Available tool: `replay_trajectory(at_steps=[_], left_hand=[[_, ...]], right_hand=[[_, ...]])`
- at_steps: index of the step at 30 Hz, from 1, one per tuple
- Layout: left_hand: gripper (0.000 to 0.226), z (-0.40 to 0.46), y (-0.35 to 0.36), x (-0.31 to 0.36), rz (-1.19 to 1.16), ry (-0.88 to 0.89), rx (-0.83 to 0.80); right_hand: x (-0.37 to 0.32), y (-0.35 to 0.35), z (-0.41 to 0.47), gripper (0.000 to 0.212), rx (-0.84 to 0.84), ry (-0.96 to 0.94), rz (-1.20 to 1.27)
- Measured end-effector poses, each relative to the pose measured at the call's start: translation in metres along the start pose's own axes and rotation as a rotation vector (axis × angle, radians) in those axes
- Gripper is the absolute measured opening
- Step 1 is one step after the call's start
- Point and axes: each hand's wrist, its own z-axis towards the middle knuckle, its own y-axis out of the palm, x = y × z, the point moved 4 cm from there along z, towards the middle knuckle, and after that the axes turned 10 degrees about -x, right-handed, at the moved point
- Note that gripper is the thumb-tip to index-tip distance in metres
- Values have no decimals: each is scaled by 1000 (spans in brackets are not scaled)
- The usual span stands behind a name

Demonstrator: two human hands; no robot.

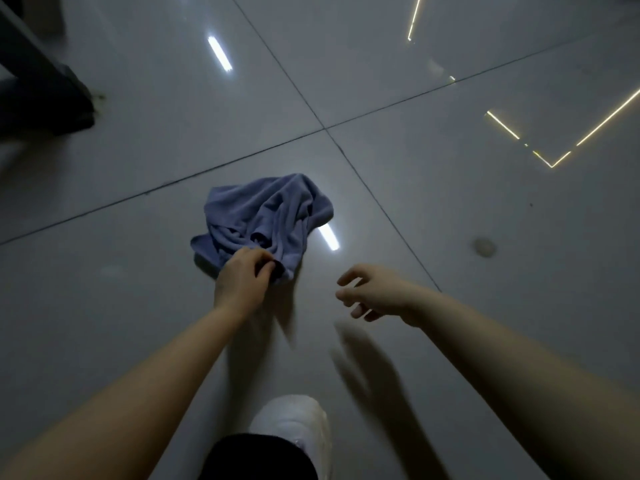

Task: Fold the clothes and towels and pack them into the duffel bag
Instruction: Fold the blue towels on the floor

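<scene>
A glossy grey tiled floor (450, 209) fills the view, its dark grout lines crossing just beyond the cloth and bright strip lights mirrored in its surface. At the upper left edge stands a dark piece of furniture (41, 95), blurred and too dim to identify. Near the middle of the floor lies a crumpled blue-violet terry towel (266, 213), bunched into loose folds and resting flat on the tile, just short of the grout crossing. At the bottom edge, a white shoe (294, 420) shows below a dark trouser leg (259, 459). The left hand (242, 278) reaches in from the lower left and pinches the near edge of the towel, fingers and thumb curled onto the cloth. The right hand (374, 292) hovers above the floor to the right of the towel, apart from it, fingers loosely bent and spread, holding nothing. A small round smudge (484, 247) marks the tile farther right.
</scene>
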Motion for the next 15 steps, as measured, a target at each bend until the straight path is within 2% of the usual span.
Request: replay_trajectory(at_steps=[3, 5, 9, 11, 15], left_hand=[[11, -5, 12, 38, -29, 146, -19], [10, -10, 23, 67, -52, 254, -53], [9, -27, 49, 125, -114, 430, -153], [9, -38, 65, 156, -165, 503, -210], [13, -60, 100, 210, -288, 581, -335]], right_hand=[[10, -22, -18, 17, 194, -103, 95], [20, -33, -32, 17, 271, -153, 202], [40, -41, -65, 34, 257, -231, 228], [53, -43, -80, 33, 241, -238, 232], [95, -59, -120, 24, 373, -194, 318]])
